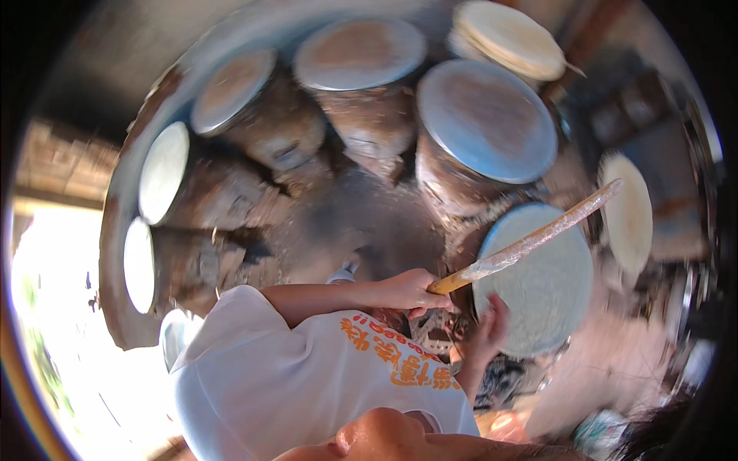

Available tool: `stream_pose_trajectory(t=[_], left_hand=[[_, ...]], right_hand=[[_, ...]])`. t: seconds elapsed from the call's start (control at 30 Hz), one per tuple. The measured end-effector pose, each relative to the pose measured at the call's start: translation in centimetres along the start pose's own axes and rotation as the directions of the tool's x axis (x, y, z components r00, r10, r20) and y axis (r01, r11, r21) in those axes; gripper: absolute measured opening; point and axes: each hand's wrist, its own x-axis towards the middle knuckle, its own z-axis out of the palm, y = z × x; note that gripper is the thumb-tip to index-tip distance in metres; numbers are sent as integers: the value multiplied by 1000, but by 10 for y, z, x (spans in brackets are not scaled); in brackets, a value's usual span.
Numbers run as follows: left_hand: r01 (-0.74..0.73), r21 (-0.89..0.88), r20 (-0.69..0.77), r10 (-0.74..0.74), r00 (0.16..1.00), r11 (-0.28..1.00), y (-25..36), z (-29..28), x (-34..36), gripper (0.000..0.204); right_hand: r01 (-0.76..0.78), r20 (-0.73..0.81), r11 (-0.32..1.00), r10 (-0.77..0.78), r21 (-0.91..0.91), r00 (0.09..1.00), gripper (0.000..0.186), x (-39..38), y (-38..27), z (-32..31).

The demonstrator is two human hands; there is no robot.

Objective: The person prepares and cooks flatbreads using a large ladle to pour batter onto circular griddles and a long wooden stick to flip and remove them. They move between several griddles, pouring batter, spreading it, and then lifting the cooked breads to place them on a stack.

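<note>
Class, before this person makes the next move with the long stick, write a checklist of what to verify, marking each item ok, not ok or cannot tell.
1. Left hand closed round the stick: ok, it grips the bare lower end.
2. Right hand on the pale round disc: ok, it touches the near edge.
3. Stick crosses the disc: ok, over its upper part.
4. Stick apart from the blue-grey lid: ok.
5. Whitish coating on the stick wet or dry: cannot tell.

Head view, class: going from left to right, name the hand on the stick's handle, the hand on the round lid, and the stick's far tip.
left hand → right hand → stick tip
</note>
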Motion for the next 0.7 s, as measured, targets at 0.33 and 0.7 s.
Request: stream_pose_trajectory(t=[0.33, 0.7], left_hand=[[-8, -134, -572, -71, 817, 991, -171, -87, -202, 42], [-399, -546, -831, -415, 370, 737, -360, -385, -194, 46]], right_hand=[[-549, 902, 776, -57, 309, 428, 20, -40, -97, 309], [-469, 761, 864, 175, 186, 624, 17, -42, -84, 411]])
